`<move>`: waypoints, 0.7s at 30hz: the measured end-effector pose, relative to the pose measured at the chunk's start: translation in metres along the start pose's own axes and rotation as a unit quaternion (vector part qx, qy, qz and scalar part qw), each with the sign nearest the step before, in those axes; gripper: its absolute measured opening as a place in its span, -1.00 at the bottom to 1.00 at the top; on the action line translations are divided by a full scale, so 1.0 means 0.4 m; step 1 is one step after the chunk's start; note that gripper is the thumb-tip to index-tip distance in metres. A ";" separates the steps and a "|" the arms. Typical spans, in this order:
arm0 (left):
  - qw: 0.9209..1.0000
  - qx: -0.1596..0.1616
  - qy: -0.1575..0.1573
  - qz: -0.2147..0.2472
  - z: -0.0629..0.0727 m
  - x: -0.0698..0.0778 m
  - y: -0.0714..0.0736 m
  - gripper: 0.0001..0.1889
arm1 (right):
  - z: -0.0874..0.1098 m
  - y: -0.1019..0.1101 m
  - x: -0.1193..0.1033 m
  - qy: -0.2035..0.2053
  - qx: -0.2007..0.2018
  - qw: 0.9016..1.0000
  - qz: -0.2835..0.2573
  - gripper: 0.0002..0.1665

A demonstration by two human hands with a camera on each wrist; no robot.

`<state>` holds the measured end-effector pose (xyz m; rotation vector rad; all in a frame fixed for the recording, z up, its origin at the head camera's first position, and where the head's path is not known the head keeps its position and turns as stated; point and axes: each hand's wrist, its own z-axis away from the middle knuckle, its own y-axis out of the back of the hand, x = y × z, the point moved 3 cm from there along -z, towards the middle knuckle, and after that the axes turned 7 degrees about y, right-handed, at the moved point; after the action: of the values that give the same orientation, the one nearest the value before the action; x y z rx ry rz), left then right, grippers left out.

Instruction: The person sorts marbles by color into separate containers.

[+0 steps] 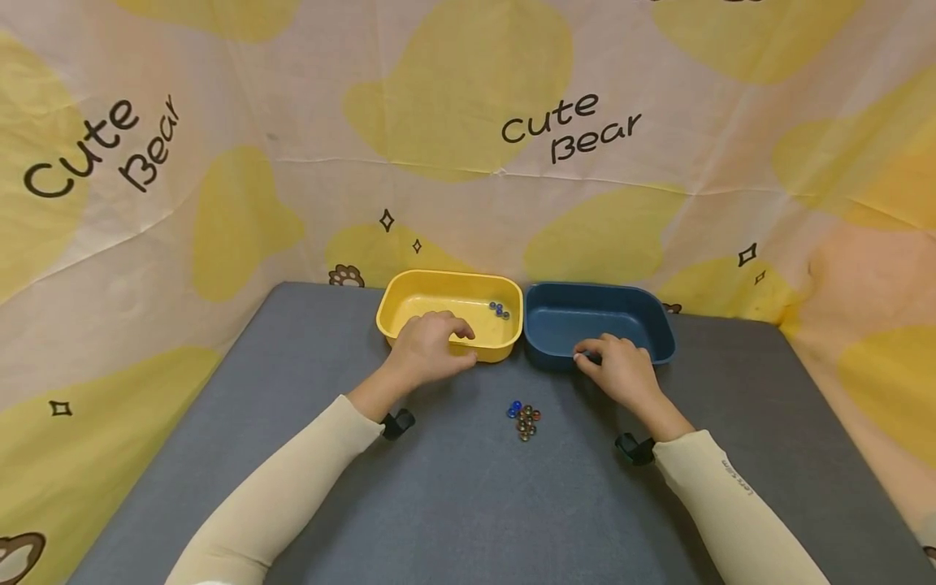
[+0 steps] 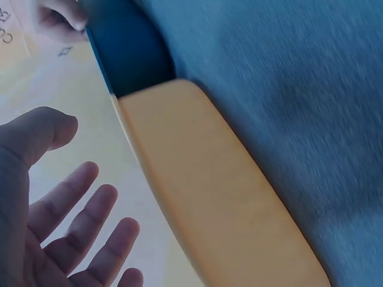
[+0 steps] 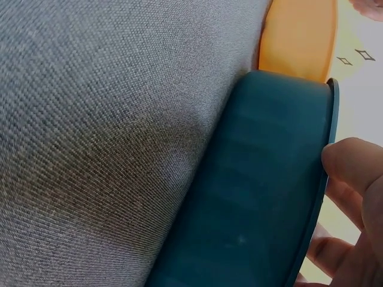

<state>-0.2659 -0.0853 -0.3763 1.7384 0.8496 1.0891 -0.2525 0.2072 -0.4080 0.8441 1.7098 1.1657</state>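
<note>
My left hand (image 1: pixel 433 348) hovers at the front rim of a yellow bin (image 1: pixel 451 280), its fingers loosely bent and apart. The left wrist view shows those fingers (image 2: pixel 102 206) with nothing between them. Inside the yellow bin lie several blue marbles (image 1: pixel 499 309). Over the front rim of a dark blue bin (image 1: pixel 585 305) is my right hand (image 1: pixel 621 372). Its thumb and index tips sit close together there; the right wrist view shows the thumb (image 3: pixel 353 161) at the rim and the other fingers partly hidden behind it. Whether they pinch anything cannot be seen.
A small cluster of brownish marbles (image 1: pixel 525 422) with a few blue marbles (image 1: pixel 515 406) lies on the grey table (image 1: pixel 453 504), in front of the bins. The bins stand side by side near the back edge. A printed cloth (image 1: pixel 453 106) hangs behind and at the sides.
</note>
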 end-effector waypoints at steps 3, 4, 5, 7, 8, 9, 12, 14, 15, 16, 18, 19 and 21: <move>1.000 0.005 -0.009 0.003 0.010 0.022 -0.002 -0.74 | 0.000 0.000 0.000 0.000 -0.002 1.000 0.000 -0.74; 1.000 0.005 -0.012 0.006 0.013 0.029 -0.003 -0.74 | -0.001 0.000 0.000 0.000 -0.002 1.000 0.000 -0.74; 1.000 0.003 -0.014 0.008 0.016 0.036 -0.005 -0.74 | -0.001 0.000 -0.001 0.000 -0.002 1.000 0.000 -0.74; 1.000 -0.003 -0.019 0.015 0.022 0.050 -0.010 -0.72 | -0.001 0.000 -0.001 -0.001 -0.002 1.000 -0.001 -0.74; 1.000 -0.007 -0.020 0.017 0.024 0.057 -0.013 -0.72 | -0.001 0.000 -0.001 -0.001 -0.002 1.000 -0.001 -0.74; 1.000 -0.011 -0.021 0.018 0.027 0.063 -0.018 -0.72 | -0.001 0.001 -0.001 -0.002 -0.002 1.000 -0.002 -0.74; 0.999 -0.020 -0.027 0.015 0.036 0.079 -0.032 -0.72 | -0.001 0.001 -0.002 -0.002 -0.002 1.000 -0.002 -0.74; 0.999 -0.023 -0.029 0.015 0.041 0.088 -0.044 -0.73 | -0.001 0.001 -0.001 -0.001 -0.001 1.000 -0.002 -0.74; 0.999 -0.025 -0.030 0.017 0.043 0.091 -0.049 -0.72 | -0.001 0.001 -0.001 0.000 -0.001 1.000 -0.001 -0.74; 0.999 -0.028 -0.031 0.020 0.045 0.094 -0.055 -0.72 | -0.001 0.001 -0.001 0.000 -0.001 1.000 -0.001 -0.74; 0.999 -0.035 -0.029 0.030 0.048 0.098 -0.068 -0.71 | -0.001 0.000 0.001 0.000 -0.001 1.000 0.000 -0.74; 0.998 -0.038 -0.028 0.036 0.049 0.099 -0.073 -0.70 | -0.002 0.000 0.001 0.000 -0.001 1.000 0.000 -0.74; 0.998 -0.047 -0.023 0.044 0.050 0.102 -0.086 -0.69 | -0.002 -0.001 0.003 -0.001 -0.002 1.000 -0.001 -0.74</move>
<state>-0.2350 -0.0437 -0.3997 1.7285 0.6881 1.1243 -0.2537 0.2080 -0.4087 0.8397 1.7059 1.1675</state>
